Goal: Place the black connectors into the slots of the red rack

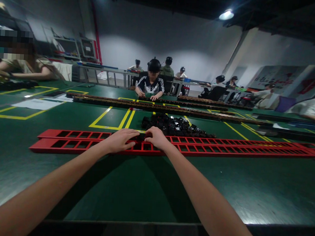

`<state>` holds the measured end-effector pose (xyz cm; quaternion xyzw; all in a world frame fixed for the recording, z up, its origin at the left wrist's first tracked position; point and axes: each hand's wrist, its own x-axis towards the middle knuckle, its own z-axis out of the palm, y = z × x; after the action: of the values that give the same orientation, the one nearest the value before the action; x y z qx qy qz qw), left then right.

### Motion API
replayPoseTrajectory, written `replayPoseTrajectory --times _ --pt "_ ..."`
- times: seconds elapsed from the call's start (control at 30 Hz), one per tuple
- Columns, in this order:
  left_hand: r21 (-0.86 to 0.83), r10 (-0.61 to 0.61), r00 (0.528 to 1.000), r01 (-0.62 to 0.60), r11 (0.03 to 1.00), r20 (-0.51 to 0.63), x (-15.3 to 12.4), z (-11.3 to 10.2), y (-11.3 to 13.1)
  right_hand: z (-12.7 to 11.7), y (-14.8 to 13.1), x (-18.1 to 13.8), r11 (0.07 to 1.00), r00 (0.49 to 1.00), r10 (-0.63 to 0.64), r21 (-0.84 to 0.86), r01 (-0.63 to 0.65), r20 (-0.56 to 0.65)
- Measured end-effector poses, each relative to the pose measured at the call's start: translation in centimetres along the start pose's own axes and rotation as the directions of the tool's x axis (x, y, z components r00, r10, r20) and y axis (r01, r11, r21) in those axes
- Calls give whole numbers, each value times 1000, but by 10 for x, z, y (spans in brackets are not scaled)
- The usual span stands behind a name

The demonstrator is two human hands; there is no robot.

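Two long red slotted frames (72, 150) lie side by side across the green table in front of me. My left hand (122, 140) is over their left part, its thumb and fingers around the left side of a small black part (139, 137). From the other side, my right hand (156, 138) bends its fingers in a pinch at the same part. The fingers partly hide the part, and its exact shape cannot be made out. Just beyond the frames lies a pile of glossy black parts (173, 124).
Long dark strips (158, 107) lie across the table behind the pile. Yellow tape outlines (104, 118) mark the green tabletop (142, 188). White paper (38, 104) lies at the left. A co-worker (151, 83) sits opposite; other people work around the room.
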<state>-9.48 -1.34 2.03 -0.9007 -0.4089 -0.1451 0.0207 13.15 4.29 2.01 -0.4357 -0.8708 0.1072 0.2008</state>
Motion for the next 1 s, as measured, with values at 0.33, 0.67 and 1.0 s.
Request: replayPoseTrajectory --times 0.33,0.67,1.0 --pt "-14 76 997 -76 997 -9 3 5 2 8 -10 -3 992 997 -48 -122 42 -51" --pt "-3 54 999 -54 999 4 1 11 -3 0 11 -6 977 958 13 -200 -73 -286" --pt "-33 37 999 -38 999 -28 1 11 -1 2 6 -9 919 968 192 -316 -235 -161"
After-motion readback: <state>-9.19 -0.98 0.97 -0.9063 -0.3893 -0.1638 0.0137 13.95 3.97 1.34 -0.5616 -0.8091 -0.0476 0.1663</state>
